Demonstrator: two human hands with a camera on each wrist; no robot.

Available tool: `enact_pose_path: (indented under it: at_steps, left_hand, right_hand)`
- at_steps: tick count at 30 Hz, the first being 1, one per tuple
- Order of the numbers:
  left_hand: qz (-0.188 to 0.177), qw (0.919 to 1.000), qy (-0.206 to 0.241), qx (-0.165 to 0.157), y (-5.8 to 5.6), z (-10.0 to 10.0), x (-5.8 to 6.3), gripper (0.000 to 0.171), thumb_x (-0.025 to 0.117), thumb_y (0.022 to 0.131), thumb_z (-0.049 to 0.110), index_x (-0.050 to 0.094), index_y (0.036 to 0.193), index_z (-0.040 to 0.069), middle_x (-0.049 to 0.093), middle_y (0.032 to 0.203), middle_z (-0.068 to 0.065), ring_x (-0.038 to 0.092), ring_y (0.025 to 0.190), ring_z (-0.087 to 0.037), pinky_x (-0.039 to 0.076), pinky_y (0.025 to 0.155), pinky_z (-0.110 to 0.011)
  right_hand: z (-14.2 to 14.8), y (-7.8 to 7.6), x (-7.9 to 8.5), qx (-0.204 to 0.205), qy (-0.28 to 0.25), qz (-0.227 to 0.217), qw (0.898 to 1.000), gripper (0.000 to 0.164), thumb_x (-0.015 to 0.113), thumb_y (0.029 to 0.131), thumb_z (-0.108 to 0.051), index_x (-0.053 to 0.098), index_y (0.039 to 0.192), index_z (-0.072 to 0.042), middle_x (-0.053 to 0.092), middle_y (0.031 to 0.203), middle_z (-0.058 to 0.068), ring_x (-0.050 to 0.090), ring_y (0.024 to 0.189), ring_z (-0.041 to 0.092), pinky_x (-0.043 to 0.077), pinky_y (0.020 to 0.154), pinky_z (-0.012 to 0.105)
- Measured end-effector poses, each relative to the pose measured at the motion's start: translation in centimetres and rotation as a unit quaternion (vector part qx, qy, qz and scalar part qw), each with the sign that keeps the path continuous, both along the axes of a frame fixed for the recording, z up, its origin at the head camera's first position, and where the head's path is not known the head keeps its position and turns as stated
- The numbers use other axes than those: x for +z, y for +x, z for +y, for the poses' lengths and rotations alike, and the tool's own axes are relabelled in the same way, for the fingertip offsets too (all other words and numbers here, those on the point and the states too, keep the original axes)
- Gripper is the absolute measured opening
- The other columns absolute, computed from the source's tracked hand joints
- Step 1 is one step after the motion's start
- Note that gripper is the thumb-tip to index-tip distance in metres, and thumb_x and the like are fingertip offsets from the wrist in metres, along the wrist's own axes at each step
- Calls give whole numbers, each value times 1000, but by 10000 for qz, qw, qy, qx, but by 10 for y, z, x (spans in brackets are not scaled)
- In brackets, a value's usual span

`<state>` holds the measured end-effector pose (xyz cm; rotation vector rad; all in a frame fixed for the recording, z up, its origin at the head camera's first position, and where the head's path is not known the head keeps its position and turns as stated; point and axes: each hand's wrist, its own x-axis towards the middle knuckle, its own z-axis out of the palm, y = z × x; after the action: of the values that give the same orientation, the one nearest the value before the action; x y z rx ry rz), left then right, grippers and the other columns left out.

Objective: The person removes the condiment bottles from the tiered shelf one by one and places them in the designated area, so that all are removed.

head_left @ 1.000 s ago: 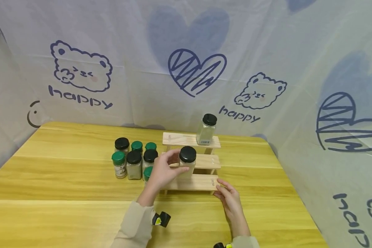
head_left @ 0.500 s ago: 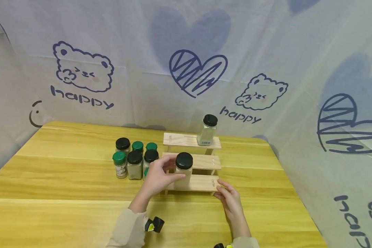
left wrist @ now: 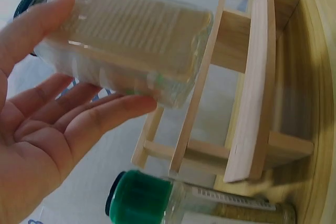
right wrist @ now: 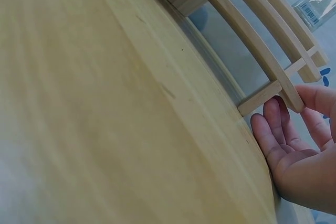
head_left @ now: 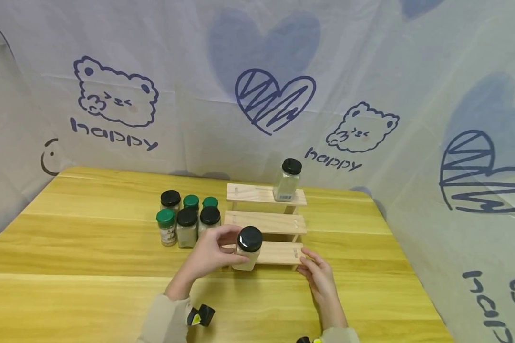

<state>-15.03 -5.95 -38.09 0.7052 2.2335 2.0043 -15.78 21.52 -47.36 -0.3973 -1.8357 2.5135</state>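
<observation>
My left hand (head_left: 208,255) holds a clear jar with a black lid (head_left: 250,239) between thumb and fingers. The jar is in front of the lowest step of a three-tier wooden rack (head_left: 279,253), raised off the table. In the left wrist view, pale contents show through the jar's side (left wrist: 131,40). My right hand (head_left: 319,278) grips the right end of the lowest step; in the right wrist view its fingers (right wrist: 266,135) curl beneath the board's end. Another black-lidded jar (head_left: 286,183) stands upright on the right of the top tier.
Left of the rack, several spice jars stand grouped on the wooden table (head_left: 90,257), some with black lids (head_left: 187,217), some with green lids (head_left: 166,218). One green-capped jar (left wrist: 140,198) is close below the left hand. A printed cloth (head_left: 189,57) hangs behind the table.
My left hand has brought the black-lidded jar toward me and slightly left, from over the lower steps to the rack's front. My right hand stays at the rack's end.
</observation>
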Motion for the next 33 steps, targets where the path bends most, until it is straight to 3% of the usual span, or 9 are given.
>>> enact_pose_path:
  at_steps: [10, 19, 26, 33]
  left_hand:
    - [200, 9997, -134, -101, 5, -18, -3, 48, 79, 64, 6, 58, 106, -6, 63, 98, -17, 63, 84, -20, 53, 70, -28]
    - [254, 9990, 11, -364, 8, -39, -4, 45, 78, 64, 1, 56, 102, -9, 63, 90, -18, 64, 75, -19, 54, 64, -32]
    - [410, 9985, 26, -366, 11, -57, -4, 43, 77, 65, 0, 55, 101, -9, 61, 91, -20, 64, 77, -17, 54, 63, -34]
    - [337, 9992, -56, -212, 14, -73, -6, 43, 78, 64, -1, 56, 100, -9, 63, 89, -14, 64, 77, -17, 54, 63, -35]
  right_hand:
    - [0, 0, 0, 3, -34, -24, 10000, 22, 54, 84, 6, 65, 95, -9, 58, 90, 6, 58, 69, 14, 51, 71, 26]
    - [0, -1, 0, 27, -42, -14, 10000, 20, 55, 84, 6, 65, 96, -8, 58, 89, 6, 59, 70, 14, 52, 72, 27]
    - [1, -1, 0, 9, -59, -42, 10000, 21, 54, 84, 6, 64, 96, -7, 58, 89, 6, 59, 69, 14, 52, 71, 26]
    - [1, -1, 0, 42, -58, -15, 10000, 21, 54, 84, 7, 65, 94, -9, 56, 91, 6, 58, 69, 14, 52, 71, 27]
